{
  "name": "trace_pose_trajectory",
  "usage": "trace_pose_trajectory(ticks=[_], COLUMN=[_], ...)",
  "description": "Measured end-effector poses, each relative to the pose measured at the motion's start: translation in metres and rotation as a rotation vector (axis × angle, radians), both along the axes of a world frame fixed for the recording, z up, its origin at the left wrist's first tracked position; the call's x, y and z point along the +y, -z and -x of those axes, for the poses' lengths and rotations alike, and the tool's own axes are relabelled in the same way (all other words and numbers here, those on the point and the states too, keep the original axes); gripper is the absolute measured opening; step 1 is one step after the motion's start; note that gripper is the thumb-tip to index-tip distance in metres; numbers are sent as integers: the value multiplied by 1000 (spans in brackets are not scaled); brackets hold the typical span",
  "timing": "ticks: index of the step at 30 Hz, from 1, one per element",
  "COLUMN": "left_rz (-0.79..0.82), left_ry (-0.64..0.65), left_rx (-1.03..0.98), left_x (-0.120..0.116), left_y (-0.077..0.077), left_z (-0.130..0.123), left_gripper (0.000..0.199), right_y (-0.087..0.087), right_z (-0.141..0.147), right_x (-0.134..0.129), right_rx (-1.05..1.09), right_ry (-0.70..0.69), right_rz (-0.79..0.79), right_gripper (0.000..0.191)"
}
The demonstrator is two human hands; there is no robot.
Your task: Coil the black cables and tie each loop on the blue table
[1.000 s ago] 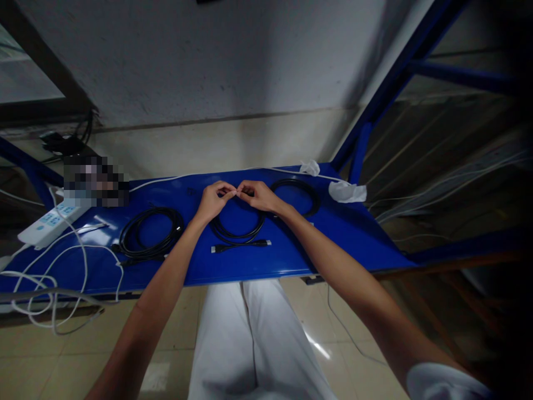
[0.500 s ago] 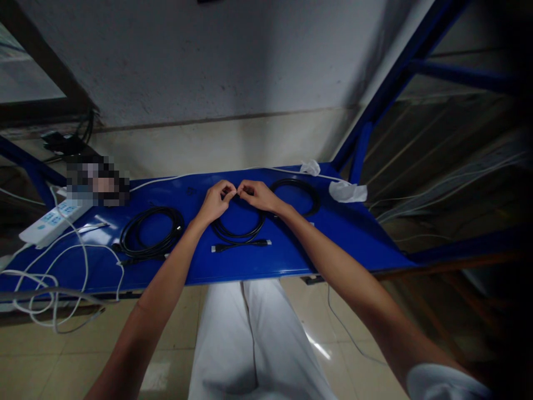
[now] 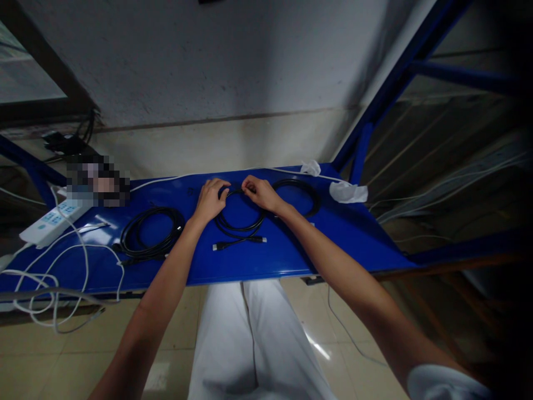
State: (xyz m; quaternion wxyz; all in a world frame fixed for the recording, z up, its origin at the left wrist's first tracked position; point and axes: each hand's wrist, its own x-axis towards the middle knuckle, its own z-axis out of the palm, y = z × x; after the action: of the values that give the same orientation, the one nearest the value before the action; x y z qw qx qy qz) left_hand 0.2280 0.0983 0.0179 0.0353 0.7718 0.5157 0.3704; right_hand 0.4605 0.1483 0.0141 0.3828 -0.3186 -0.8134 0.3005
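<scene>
A black coiled cable lies on the blue tabletop in front of me. Its two plug ends lie crossed at the near side of the coil. My left hand rests at the coil's upper left, thumb and forefinger apart with a gap between them. At the coil's upper right is my right hand, its thumb and fingers pinched together close to the top of the loop. Whatever is between those fingertips is too small to make out. Part of the coil is hidden behind both hands.
Another black coil lies on the left and a third on the right. A white power strip and tangled white cords take up the left end. Crumpled white pieces lie at the back right. Blue frame posts rise beside the wall.
My hands, which met at the top of the coil, have moved apart. The left has opened its pinch and gone slightly left; the right has gone slightly right. The plug ends have shifted a little.
</scene>
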Motion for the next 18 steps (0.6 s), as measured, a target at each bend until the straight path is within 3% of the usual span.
trace_pose_trajectory(ticks=[4,18], left_rz=[58,149], left_ry=[-112,-100], left_rx=[67,7], left_x=[2,10], left_y=[5,11], left_z=[9,24], left_gripper=[19,25], right_y=[2,2], right_z=[0,-9], right_x=[3,10], right_rx=[-12,-222], right_ry=[56,170], right_rz=[-17,-121], right_gripper=[9,16])
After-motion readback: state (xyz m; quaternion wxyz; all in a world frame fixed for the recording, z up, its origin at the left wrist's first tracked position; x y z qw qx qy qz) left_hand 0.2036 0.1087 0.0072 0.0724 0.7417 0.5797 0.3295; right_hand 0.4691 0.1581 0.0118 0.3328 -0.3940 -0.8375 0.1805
